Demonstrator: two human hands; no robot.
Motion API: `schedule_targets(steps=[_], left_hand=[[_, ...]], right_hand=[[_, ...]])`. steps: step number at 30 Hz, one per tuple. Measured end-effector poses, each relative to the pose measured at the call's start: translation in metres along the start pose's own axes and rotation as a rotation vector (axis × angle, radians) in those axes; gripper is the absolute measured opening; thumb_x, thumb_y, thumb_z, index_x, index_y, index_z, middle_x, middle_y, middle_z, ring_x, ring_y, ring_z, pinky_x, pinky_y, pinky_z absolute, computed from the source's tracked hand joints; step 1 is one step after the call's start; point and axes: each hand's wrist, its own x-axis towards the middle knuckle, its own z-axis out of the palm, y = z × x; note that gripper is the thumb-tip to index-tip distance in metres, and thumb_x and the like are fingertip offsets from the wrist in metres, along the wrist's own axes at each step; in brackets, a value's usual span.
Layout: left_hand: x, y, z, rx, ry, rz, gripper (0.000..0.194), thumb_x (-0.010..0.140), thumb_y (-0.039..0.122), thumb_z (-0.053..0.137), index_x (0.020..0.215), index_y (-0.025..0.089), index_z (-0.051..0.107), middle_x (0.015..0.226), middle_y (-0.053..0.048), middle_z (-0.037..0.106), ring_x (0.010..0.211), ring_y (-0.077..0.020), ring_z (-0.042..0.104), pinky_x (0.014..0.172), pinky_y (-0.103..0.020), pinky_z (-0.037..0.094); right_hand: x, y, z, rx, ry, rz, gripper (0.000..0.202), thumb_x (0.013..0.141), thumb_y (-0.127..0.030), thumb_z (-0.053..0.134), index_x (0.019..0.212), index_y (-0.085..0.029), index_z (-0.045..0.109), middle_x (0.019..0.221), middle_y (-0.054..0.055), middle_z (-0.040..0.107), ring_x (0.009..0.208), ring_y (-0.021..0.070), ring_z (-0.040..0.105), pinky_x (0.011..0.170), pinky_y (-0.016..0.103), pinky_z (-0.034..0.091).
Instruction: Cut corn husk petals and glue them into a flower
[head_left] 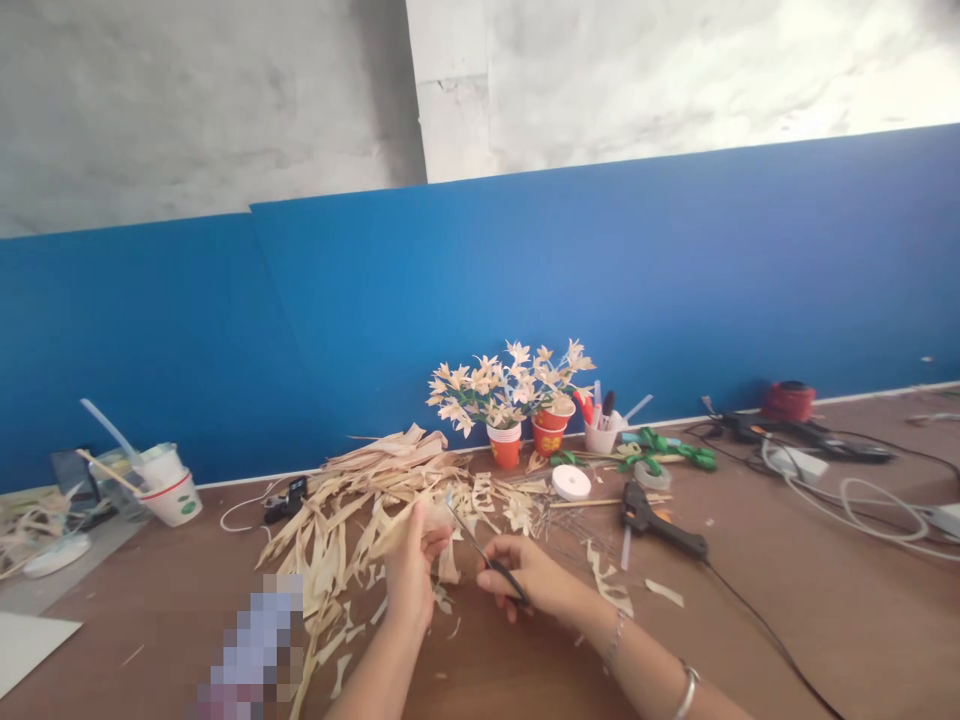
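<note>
My left hand (414,572) is closed around a pale piece of dried husk (433,514), held upright above the table. In my right hand (525,577) is a pair of scissors (480,549) with dark handles, its blades pointing up and left to the edge of that piece. Whether the blades are apart is too small to make out. A large heap of dried husks (337,505) lies behind and left of my left hand. Small cut scraps (341,670) are scattered around both hands. Thin wire stems (574,525) lie just beyond my right hand.
Husk flowers (510,385) stand in red paper cups (505,450) against the blue partition (360,300). A glue gun (660,522) with its cord lies at right, near a white tape roll (571,482). Cables (855,505) cover the far right. A drink cup (174,499) stands left; a pixelated patch hides the front.
</note>
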Motion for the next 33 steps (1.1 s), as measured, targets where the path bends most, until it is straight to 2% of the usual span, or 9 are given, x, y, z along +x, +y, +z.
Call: schedule_targets(steps=[5,9,16,20,25,33], left_hand=[[0.0030,0.0007,-0.0037,0.267,0.021,0.108,0.036,0.066,0.045,0.071,0.077,0.011,0.066,0.042,0.000,0.059,0.037,-0.0161,0.057,0.037,-0.024,0.043],[0.0027,-0.0007,-0.0044,0.378,-0.012,0.093,0.040,0.065,0.050,0.069,0.066,0.010,0.064,0.035,-0.001,0.055,0.032,-0.0151,0.052,0.034,-0.022,0.039],[0.0043,-0.0031,-0.0042,0.240,0.031,0.064,0.047,0.062,0.049,0.072,0.085,0.008,0.063,0.041,0.001,0.057,0.037,-0.0144,0.056,0.035,-0.020,0.042],[0.0044,-0.0015,-0.0040,0.072,0.061,0.019,0.032,0.068,0.035,0.073,0.085,0.010,0.062,0.052,0.000,0.062,0.040,-0.0106,0.058,0.036,-0.017,0.044],[0.0036,0.0002,-0.0015,-0.092,0.104,-0.049,0.010,0.079,0.021,0.065,0.082,0.012,0.061,0.058,0.000,0.064,0.045,-0.0087,0.062,0.040,-0.013,0.049],[0.0035,-0.0021,-0.0006,-0.089,0.076,-0.036,0.008,0.080,0.018,0.063,0.083,0.011,0.061,0.061,-0.001,0.065,0.047,-0.0094,0.063,0.042,-0.014,0.051]], right_hand=[[-0.0031,-0.0030,-0.0009,-0.015,-0.022,0.009,0.034,0.069,-0.044,0.068,0.083,-0.016,0.055,0.054,-0.005,0.058,0.039,0.0064,0.053,0.031,0.013,0.027],[-0.0033,-0.0013,-0.0019,0.008,-0.022,0.015,0.037,0.068,-0.047,0.068,0.082,-0.016,0.054,0.055,-0.005,0.058,0.039,0.0062,0.052,0.031,0.013,0.026],[-0.0010,0.0010,-0.0024,0.029,-0.047,-0.024,0.044,0.066,-0.053,0.069,0.083,-0.017,0.052,0.056,-0.005,0.057,0.043,0.0078,0.055,0.034,0.014,0.031],[-0.0012,-0.0010,0.0000,-0.012,-0.064,0.014,0.046,0.064,-0.054,0.070,0.084,-0.017,0.052,0.057,-0.005,0.057,0.042,0.0080,0.055,0.034,0.015,0.032],[-0.0032,-0.0029,0.0049,0.013,-0.094,0.021,0.047,0.066,-0.058,0.067,0.082,-0.016,0.051,0.055,-0.005,0.058,0.040,0.0079,0.053,0.032,0.015,0.031],[-0.0039,-0.0050,0.0046,-0.006,-0.044,0.031,0.045,0.067,-0.055,0.067,0.084,-0.016,0.053,0.052,-0.006,0.057,0.036,0.0063,0.051,0.030,0.014,0.028]])
